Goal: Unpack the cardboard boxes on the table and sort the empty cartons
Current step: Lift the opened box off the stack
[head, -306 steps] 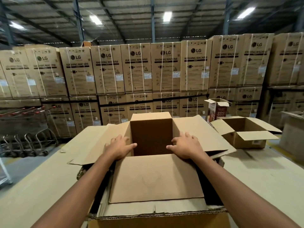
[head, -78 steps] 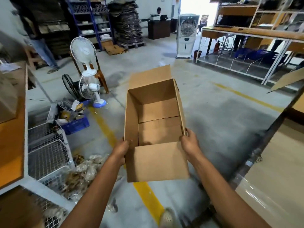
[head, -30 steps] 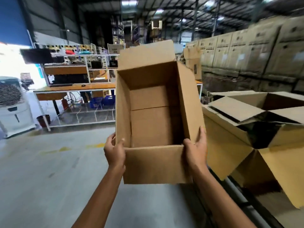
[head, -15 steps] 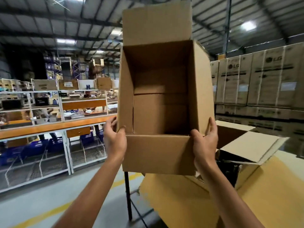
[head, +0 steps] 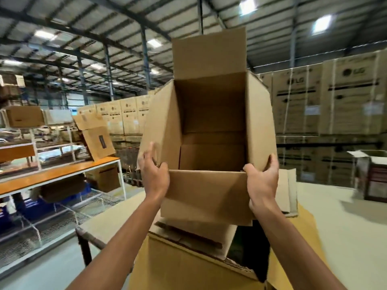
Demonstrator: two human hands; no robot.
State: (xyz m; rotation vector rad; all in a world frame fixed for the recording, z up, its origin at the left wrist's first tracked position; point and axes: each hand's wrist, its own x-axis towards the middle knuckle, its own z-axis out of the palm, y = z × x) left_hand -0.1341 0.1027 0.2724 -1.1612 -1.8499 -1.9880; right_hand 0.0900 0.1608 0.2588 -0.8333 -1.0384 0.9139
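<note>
I hold an empty brown carton [head: 211, 122] in the air, its open mouth turned toward me and its flaps spread. My left hand [head: 154, 172] grips its left side wall and my right hand [head: 262, 183] grips the lower right corner. Beneath it a large open cardboard box [head: 188, 262] sits at the near corner of the table [head: 345, 222], with dark contents partly visible inside.
A small opened printed box [head: 372, 174] stands on the table at the far right. Stacked LG washing-machine cartons [head: 326, 105] form a wall behind. To the left are an orange-topped bench [head: 52, 174] with a tilted carton [head: 97, 139], wire racks and bare floor.
I have turned further right with the carton, and it now hangs over the table and the large open box. Both hands keep hold of its sides.
</note>
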